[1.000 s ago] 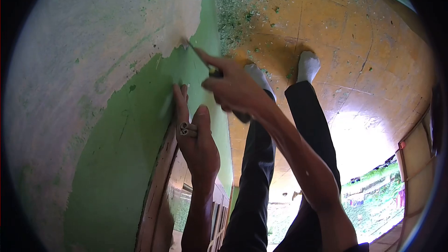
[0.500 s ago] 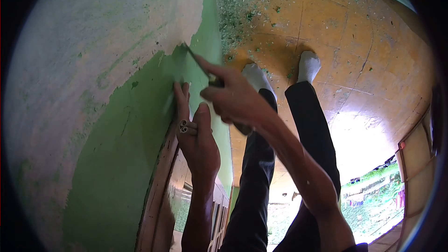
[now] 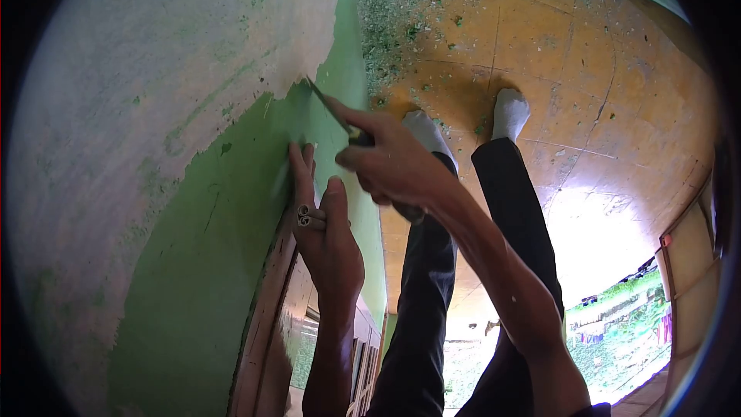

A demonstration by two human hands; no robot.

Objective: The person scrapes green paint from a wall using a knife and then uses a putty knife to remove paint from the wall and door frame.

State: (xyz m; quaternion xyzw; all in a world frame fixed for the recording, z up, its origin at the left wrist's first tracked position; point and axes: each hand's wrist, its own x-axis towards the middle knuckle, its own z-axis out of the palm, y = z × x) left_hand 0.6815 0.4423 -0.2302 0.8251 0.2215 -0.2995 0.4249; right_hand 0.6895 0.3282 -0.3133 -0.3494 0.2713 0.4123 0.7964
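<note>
My right hand (image 3: 394, 154) is closed around the dark handle of a scraper (image 3: 330, 106), its thin metal blade seen nearly edge-on. The blade's tip is at the ragged border where green paint (image 3: 208, 216) meets the bare, whitish wall (image 3: 170, 54); whether it touches cannot be told. Below it, my left hand (image 3: 332, 239) is upright beside the wall, with its fingertips near or against the green surface. Two narrow grey tubes (image 3: 310, 217), seen by their hollow ends, are held between its thumb and fingers.
Green paint flakes (image 3: 394, 38) litter the orange floor (image 3: 571, 69) along the wall's foot. My socked feet (image 3: 509, 114) stand on that floor. A wooden frame (image 3: 262, 324) with windows runs along the wall near my left forearm. Bright daylight comes through an opening at the lower right.
The scraper and my right hand have shifted slightly down and right in view. My left hand still holds the tubes by the wall, also a little lower.
</note>
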